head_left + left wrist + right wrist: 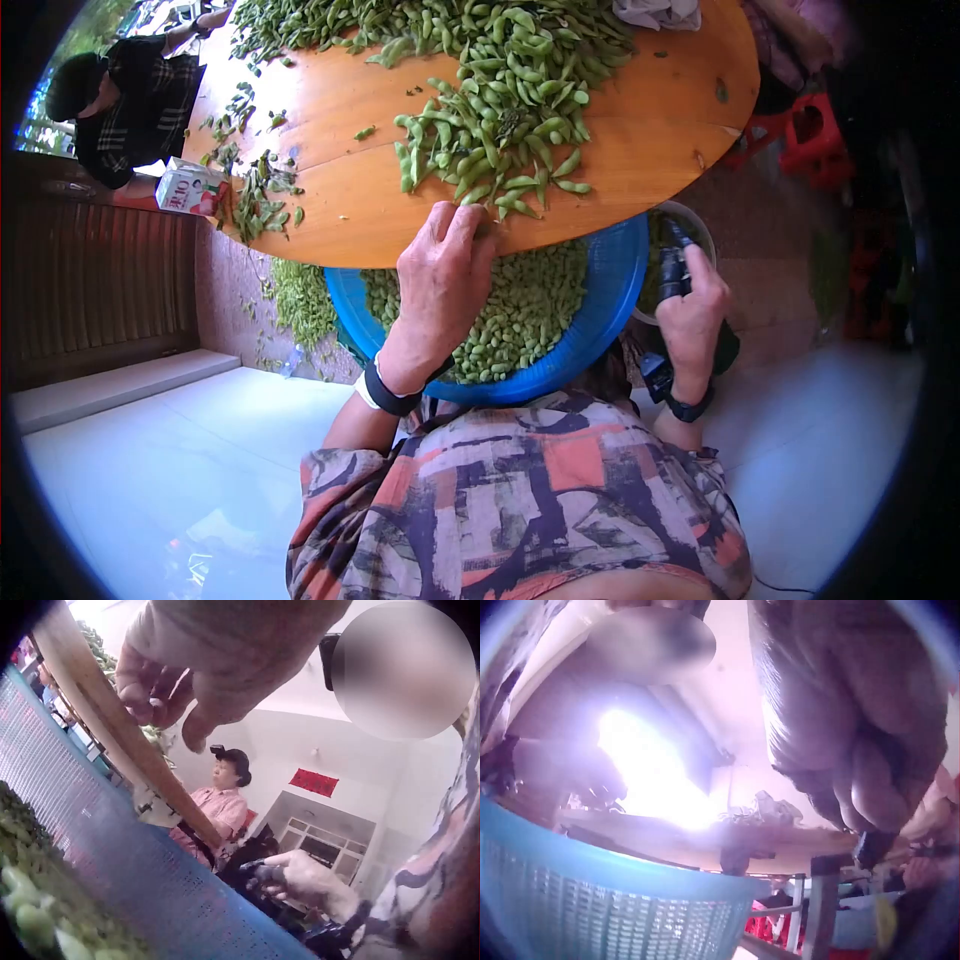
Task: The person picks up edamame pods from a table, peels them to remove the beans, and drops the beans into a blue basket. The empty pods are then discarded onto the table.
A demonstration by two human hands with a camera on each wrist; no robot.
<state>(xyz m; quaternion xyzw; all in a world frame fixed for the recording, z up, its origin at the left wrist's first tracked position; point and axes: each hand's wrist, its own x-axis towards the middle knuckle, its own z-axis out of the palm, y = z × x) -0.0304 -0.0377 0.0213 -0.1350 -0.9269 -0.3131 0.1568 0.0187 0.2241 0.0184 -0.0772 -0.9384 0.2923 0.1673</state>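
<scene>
A heap of green soybean pods (510, 110) lies on a round wooden table (340, 215). Under the table's near edge hangs a blue mesh basket (610, 290), full of green pods (520, 310). My left hand (445, 270) reaches over the table edge, its fingertips touching the nearest pods. In the left wrist view its fingers (146, 686) are loosely curled at the table edge (112, 724), and no pod shows pinched between them. My right hand (692, 315) grips black scissors (672, 262) beside the basket, over a small clear bowl (700, 222). The same hand with the scissors (259, 871) appears in the left wrist view.
Another person (125, 100) sits at the table's far left, by a red and white carton (190, 188). Loose pods (260, 195) lie near that edge and more pods (300, 300) on the floor. Red stools (810, 135) stand at right. A white cloth (660, 12) lies on the table.
</scene>
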